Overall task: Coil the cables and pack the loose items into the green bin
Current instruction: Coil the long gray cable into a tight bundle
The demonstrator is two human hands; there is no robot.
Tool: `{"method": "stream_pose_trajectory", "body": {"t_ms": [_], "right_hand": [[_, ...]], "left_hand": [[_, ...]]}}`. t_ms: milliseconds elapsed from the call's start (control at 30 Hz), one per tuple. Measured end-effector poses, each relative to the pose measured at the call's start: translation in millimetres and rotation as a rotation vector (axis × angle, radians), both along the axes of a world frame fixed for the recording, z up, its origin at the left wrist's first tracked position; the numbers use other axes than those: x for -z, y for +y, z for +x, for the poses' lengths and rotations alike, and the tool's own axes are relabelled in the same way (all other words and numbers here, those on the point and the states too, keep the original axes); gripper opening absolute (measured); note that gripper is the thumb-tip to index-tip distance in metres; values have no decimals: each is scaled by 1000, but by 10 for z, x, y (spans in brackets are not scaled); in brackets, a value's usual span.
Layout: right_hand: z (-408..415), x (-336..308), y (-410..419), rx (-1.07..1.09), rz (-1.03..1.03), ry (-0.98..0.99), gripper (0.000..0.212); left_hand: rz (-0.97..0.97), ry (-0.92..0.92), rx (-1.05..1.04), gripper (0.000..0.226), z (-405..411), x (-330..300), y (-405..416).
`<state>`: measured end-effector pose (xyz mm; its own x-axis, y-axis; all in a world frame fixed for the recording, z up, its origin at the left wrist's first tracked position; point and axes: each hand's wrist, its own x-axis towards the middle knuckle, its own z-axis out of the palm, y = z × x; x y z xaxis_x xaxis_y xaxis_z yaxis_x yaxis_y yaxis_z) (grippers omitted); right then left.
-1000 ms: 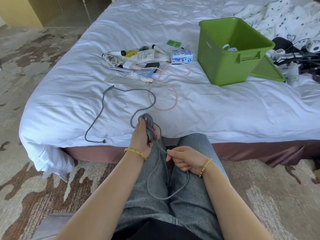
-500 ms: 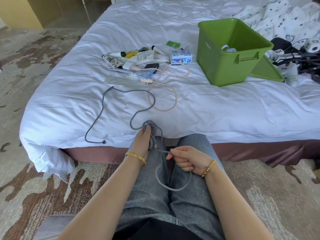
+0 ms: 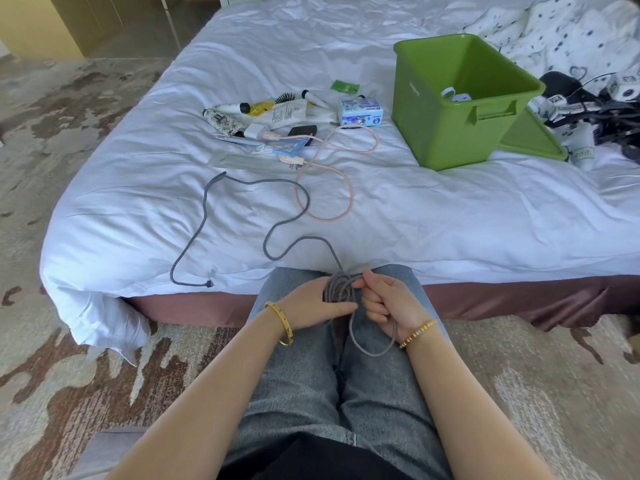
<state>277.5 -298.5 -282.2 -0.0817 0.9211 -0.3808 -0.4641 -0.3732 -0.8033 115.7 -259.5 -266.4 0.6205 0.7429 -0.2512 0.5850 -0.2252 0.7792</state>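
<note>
Both hands together over the lap, left hand (image 3: 313, 304) and right hand (image 3: 388, 301) gripping grey cable (image 3: 341, 291)

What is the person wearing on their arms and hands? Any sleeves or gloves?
No sleeves and no gloves: both forearms are bare. The left hand has a smooth yellow bangle with small dark marks at the wrist. The right hand has a thin bracelet of small beads, mostly golden with a few pale ones. No rings or watch show.

Matt braided grey cable (image 3: 242, 209), glossy green plastic bin (image 3: 446, 133), crumpled white cloth sheet (image 3: 450, 209).
</note>
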Motion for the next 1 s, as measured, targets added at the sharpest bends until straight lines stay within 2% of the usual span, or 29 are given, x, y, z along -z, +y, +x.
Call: {"method": "stream_pose_trajectory", "body": {"t_ms": [67, 200, 300, 433, 533, 600, 667, 733, 800, 900, 1000], "right_hand": [[-46, 6, 1, 18, 20, -96, 29], [-75, 3, 1, -45, 54, -304, 4], [-85, 7, -12, -169, 72, -364, 14], [-115, 6, -17, -233, 78, -447, 15], [-137, 24, -11, -223, 94, -635, 20], [-156, 37, -12, -191, 161, -823, 17], [-165, 53, -14, -142, 213, -929, 15], [-162, 65, -11, -113, 233, -929, 13], [-159, 64, -6, -125, 223, -894, 11], [-110, 52, 7, -65, 104, -542, 10], [-10, 17, 6, 61, 77, -257, 16]], "left_hand": [[-7, 32, 19, 18, -1, 4, -9], [-70, 40, -23, 19, -42, 3, 6], [-82, 39, -43, 17, -37, -11, -4], [-53, 68, -54, 20, 6, 6, -23], [-32, 102, -57, 23, 37, 6, -20], [-37, 109, -62, 26, 42, 0, -12], [-46, 100, -68, 22, 35, -2, -7], [-59, 88, -72, 17, 24, -8, -3], [-50, 86, -72, 22, 12, -1, 10], [-58, 19, -111, 20, -15, -21, 18], [-256, -134, -177, 23, -76, -66, 17]]}}
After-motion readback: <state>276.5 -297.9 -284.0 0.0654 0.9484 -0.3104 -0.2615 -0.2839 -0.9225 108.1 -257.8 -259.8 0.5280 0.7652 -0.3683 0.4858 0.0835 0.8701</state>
